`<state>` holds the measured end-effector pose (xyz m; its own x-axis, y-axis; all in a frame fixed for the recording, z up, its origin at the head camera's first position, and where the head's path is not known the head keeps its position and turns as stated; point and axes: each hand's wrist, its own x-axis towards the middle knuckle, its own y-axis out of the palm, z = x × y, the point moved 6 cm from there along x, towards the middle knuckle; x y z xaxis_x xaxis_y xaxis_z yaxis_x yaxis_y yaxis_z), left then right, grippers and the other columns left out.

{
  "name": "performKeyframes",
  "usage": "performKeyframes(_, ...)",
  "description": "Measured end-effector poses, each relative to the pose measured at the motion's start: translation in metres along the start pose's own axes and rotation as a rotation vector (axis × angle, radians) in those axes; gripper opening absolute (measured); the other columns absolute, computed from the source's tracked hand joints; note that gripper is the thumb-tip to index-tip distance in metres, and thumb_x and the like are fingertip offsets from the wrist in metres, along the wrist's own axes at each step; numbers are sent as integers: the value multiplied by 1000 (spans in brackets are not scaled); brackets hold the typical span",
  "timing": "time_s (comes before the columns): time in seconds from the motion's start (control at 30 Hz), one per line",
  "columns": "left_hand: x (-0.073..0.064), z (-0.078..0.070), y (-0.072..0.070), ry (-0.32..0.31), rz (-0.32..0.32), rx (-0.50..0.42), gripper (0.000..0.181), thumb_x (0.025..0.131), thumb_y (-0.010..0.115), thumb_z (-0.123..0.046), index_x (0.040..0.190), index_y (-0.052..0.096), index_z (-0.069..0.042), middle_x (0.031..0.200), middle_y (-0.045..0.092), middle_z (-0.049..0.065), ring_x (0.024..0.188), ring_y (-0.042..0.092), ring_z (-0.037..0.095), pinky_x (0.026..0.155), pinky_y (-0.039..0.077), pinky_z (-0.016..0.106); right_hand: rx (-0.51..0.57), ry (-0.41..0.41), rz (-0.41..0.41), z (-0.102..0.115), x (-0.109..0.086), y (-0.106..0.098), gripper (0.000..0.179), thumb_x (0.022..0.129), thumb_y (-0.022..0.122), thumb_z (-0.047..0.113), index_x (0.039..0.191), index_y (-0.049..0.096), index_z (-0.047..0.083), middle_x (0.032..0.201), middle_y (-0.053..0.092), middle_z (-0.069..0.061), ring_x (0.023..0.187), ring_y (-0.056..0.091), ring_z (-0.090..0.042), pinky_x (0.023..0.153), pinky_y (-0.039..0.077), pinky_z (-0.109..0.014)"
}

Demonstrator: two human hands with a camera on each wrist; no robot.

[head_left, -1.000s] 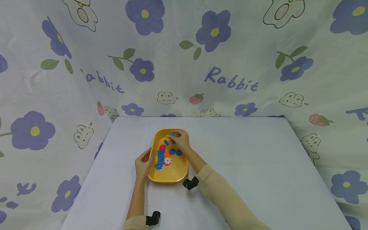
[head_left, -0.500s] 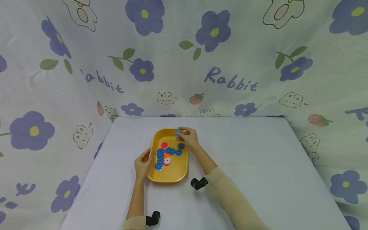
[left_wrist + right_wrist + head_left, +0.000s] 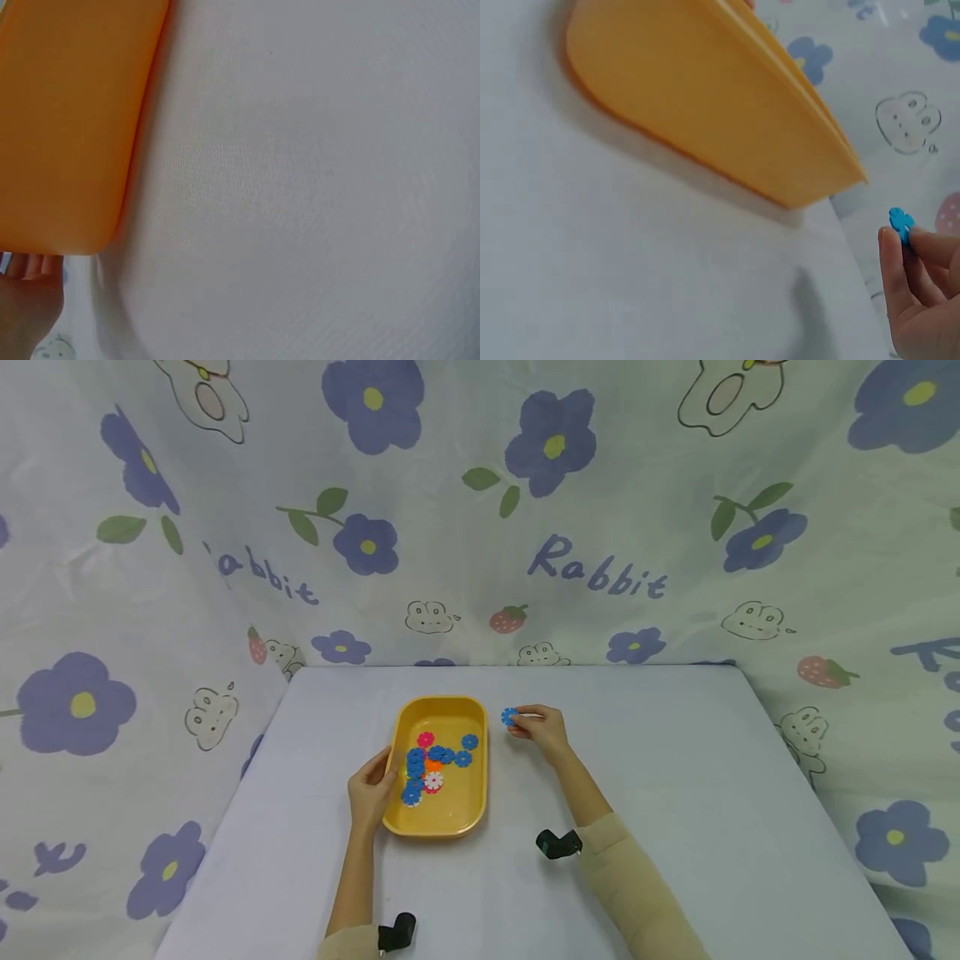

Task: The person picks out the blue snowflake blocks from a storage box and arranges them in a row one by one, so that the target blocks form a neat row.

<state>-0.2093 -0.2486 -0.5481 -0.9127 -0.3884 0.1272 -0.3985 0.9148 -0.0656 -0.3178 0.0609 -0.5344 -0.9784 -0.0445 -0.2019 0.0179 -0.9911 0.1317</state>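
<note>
In the head view, my right hand (image 3: 546, 731) pinches a light blue plastic snowflake disc (image 3: 509, 717) between thumb and fingertips. It is just right of the yellow tray (image 3: 438, 822), above the white table. The right wrist view shows the same blue disc (image 3: 901, 223) edge-on at the fingertips. My left hand (image 3: 370, 793) grips the tray's left rim, thumb at the edge and fingers along the outer side. Inside the tray lie several blue discs (image 3: 463, 759), a pink disc (image 3: 426, 739), a white disc (image 3: 433, 781) and an orange one (image 3: 433, 766), partly overlapping.
A white cloth-covered table (image 3: 660, 793) stretches right of the tray. Behind it and at the sides hangs a curtain (image 3: 465, 543) printed with flowers and rabbits. Black wrist cameras (image 3: 558, 844) sit at both sleeve cuffs.
My right hand has lifted the blue disc from the tray's far end and carried it right, past the rim. Some blue discs inside have shifted. My left hand keeps its hold.
</note>
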Motion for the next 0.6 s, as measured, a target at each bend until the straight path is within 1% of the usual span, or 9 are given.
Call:
performKeyframes(0.1,0,-1,0,3,-3,3,38,82,62,9,120,58,11,122,56,31,100,60,2,82,47,8,-1,15,-33,-6,0,-14,30,83,64,-7,112,60,-14,88,67,-19,69,69,-18,68,58,-28)
performKeyframes(0.2,-1,-2,0,-5,5,12,38,83,62,8,121,58,10,123,56,30,99,59,0,83,47,8,-32,42,-52,-12,-3,-24,31,83,62,-9,114,59,-15,88,65,-17,73,69,-20,76,57,-33)
performKeyframes(0.3,-1,-1,0,-22,15,12,38,84,61,8,122,58,9,124,57,27,97,57,-5,83,46,7,-76,69,-63,-17,-5,-31,32,83,61,-9,115,59,-15,91,64,-20,74,70,-20,79,56,-35)
performKeyframes(0.43,0,1,0,-39,22,11,39,84,61,8,123,58,8,125,57,25,96,56,-8,83,46,7,-108,87,-85,-26,-6,-39,31,82,64,-8,112,60,-16,96,66,-26,71,70,-20,74,57,-30)
performKeyframes(0.6,1,2,-1,-38,23,10,39,85,62,7,123,57,8,125,56,26,97,56,-7,84,46,7,-118,88,-104,-36,-7,-42,29,81,68,-5,108,62,-15,92,68,-23,66,70,-17,67,57,-24)
